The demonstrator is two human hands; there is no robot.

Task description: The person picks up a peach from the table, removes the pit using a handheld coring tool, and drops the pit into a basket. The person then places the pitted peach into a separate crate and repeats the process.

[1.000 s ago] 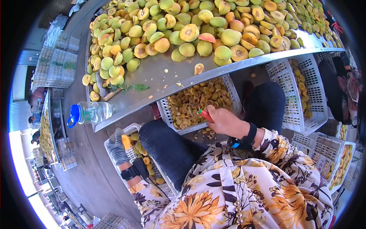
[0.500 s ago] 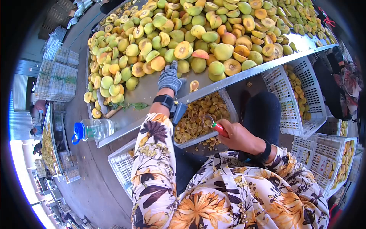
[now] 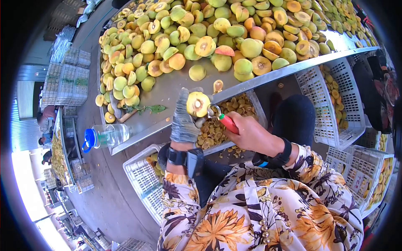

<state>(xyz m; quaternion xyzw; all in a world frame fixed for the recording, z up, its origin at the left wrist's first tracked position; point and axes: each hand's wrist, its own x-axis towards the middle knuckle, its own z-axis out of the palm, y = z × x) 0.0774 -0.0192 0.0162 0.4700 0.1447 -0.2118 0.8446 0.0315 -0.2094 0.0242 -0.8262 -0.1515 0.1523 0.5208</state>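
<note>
My left hand (image 3: 185,119), in a grey knit glove, is closed around a peach half (image 3: 198,104) with its cut face and brown pit cavity turned up. Bare, my right hand (image 3: 251,131) grips a pitting spoon (image 3: 229,124) by its red and green handle. The spoon's metal loop is right at the edge of the peach half. Both hands are over the front edge of the metal table (image 3: 173,90), above a crate of pits and scraps (image 3: 234,104). A small cut piece (image 3: 218,86) lies at the table's edge.
Halved peaches (image 3: 167,46) are heaped across the table. A knife (image 3: 114,102) and leafy twig (image 3: 153,108) lie at its left, near a water bottle (image 3: 106,137). White crates stand left (image 3: 142,175) and right (image 3: 335,108) of my legs. Other people work at a far table (image 3: 63,146).
My left hand has drawn back from the heap toward me, now with a peach half in it. My right hand has moved slightly left and up, bringing the pitting spoon to the fruit.
</note>
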